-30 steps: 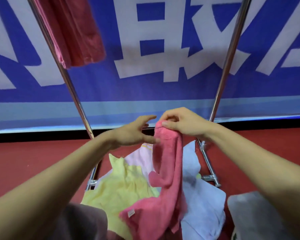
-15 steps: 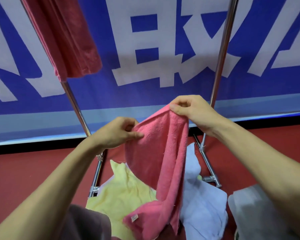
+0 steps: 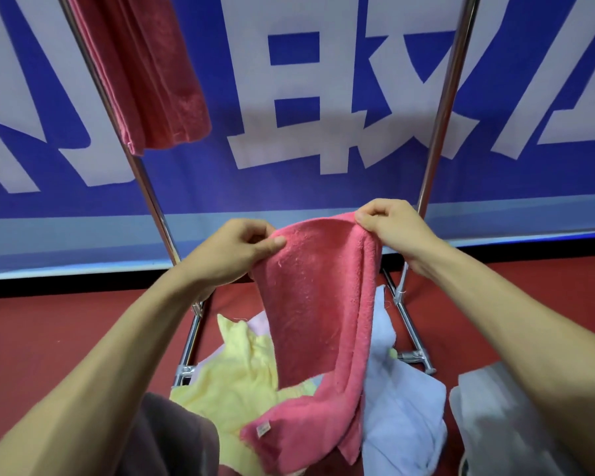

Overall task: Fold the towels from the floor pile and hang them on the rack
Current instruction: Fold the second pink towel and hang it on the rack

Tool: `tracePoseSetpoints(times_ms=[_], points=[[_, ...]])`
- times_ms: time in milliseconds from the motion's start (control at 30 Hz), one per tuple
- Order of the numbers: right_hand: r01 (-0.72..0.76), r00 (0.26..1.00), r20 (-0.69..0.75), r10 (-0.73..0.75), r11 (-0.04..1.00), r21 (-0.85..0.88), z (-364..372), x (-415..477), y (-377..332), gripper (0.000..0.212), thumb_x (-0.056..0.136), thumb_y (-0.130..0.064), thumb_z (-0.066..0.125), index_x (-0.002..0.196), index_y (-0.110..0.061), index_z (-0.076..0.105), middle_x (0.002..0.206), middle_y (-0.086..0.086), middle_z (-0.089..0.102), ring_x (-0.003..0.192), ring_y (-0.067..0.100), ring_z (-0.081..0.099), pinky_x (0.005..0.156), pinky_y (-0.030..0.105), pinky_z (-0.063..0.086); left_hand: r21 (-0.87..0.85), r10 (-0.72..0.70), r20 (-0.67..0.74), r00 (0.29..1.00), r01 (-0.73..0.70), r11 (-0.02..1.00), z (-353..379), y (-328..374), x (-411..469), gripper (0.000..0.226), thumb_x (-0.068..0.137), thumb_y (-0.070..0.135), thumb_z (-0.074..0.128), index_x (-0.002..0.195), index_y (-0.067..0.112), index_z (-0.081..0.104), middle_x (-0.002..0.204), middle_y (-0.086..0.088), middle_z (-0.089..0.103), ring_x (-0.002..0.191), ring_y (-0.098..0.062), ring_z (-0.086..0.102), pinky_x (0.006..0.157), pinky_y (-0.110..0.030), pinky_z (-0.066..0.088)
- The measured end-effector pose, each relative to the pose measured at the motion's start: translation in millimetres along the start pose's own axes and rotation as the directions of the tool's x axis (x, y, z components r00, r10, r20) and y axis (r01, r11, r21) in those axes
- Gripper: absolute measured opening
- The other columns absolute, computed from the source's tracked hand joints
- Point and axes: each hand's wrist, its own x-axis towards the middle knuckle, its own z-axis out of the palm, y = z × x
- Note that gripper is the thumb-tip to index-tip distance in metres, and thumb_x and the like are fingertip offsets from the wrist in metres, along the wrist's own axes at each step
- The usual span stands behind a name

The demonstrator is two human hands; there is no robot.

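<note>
Nearest the camera, a brown cloth (image 3: 172, 438) lies at the lower left and a grey cloth (image 3: 495, 417) at the lower right, both on the red floor (image 3: 49, 338). Between them sits the floor pile: a yellow towel (image 3: 234, 383) on the left and a pale blue towel (image 3: 399, 407) on the right, crumpled and touching.

The pink towel (image 3: 316, 304) rises from this pile. Its lower end, with a small white label (image 3: 263, 430), rests on the yellow towel, and its upper edge is lifted in front of the person. The left hand (image 3: 234, 252) pinches the upper left edge between thumb and curled fingers (image 3: 251, 231). The right hand (image 3: 392, 225) pinches the upper right corner, fingers (image 3: 371, 214) curled tight over the cloth. The top edge is spread between the two hands, and the right side hangs in a loose fold.

Behind the hands stands the rack (image 3: 152, 197) — two shiny metal posts leaning apart, feet on the floor just beyond the pile. A dark red towel (image 3: 145, 70) hangs folded by the left post, high above the pile. Farthest back is a blue banner (image 3: 323, 187) with large white characters.
</note>
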Motion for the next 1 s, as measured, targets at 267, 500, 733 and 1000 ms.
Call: tracePoseSetpoints(times_ms=[267, 500, 733, 1000], points=[[0.083, 0.98, 0.183, -0.077, 0.996, -0.022, 26, -13, -8, 0.012, 0.094, -0.019, 0.057, 0.084, -0.012, 0.06, 0.073, 0.002, 0.063, 0.068, 0.019, 0.062, 0.079, 0.042, 0.054, -0.526, -0.165, -0.138, 0.977, 0.069, 0.848, 21, 6, 3, 0.015, 0.092, 0.007, 0.058, 0.079, 0.001, 0.064, 0.069, -0.008, 0.061, 0.059, -0.013, 0.056, 0.055, -0.018, 0.052], [0.192, 0.926, 0.351, -0.141, 0.975, -0.116, 37, -35, -16, 0.04, 0.077, -0.06, 0.062, 0.076, -0.02, 0.065, 0.072, -0.002, 0.069, 0.066, 0.009, 0.064, 0.071, 0.029, 0.052, -0.701, -0.28, -0.141, 0.95, 0.104, 0.705, 20, 10, 3, 0.015, 0.086, -0.001, 0.062, 0.101, -0.007, 0.062, 0.089, -0.018, 0.065, 0.067, -0.018, 0.066, 0.073, -0.026, 0.059], [0.325, 0.929, 0.264, -0.259, 0.912, -0.249, 43, -33, -11, 0.015, 0.087, -0.03, 0.064, 0.077, -0.019, 0.066, 0.07, 0.002, 0.069, 0.068, 0.015, 0.06, 0.074, 0.036, 0.049, -0.674, -0.211, -0.169, 0.963, 0.043, 0.737, 13, 10, -3, 0.012, 0.081, -0.004, 0.067, 0.09, 0.003, 0.066, 0.083, -0.013, 0.069, 0.07, -0.017, 0.07, 0.08, -0.025, 0.058], [0.346, 0.901, 0.272, -0.339, 0.938, 0.02, 36, -23, -13, 0.014, 0.092, -0.019, 0.061, 0.08, -0.025, 0.067, 0.069, -0.018, 0.065, 0.066, -0.003, 0.057, 0.072, 0.025, 0.046, 0.166, 0.144, -0.387, 0.911, -0.084, 0.982, 6, 0, -3, 0.01, 0.084, 0.023, 0.07, 0.088, 0.015, 0.074, 0.07, 0.005, 0.066, 0.061, 0.0, 0.057, 0.065, -0.017, 0.047]])
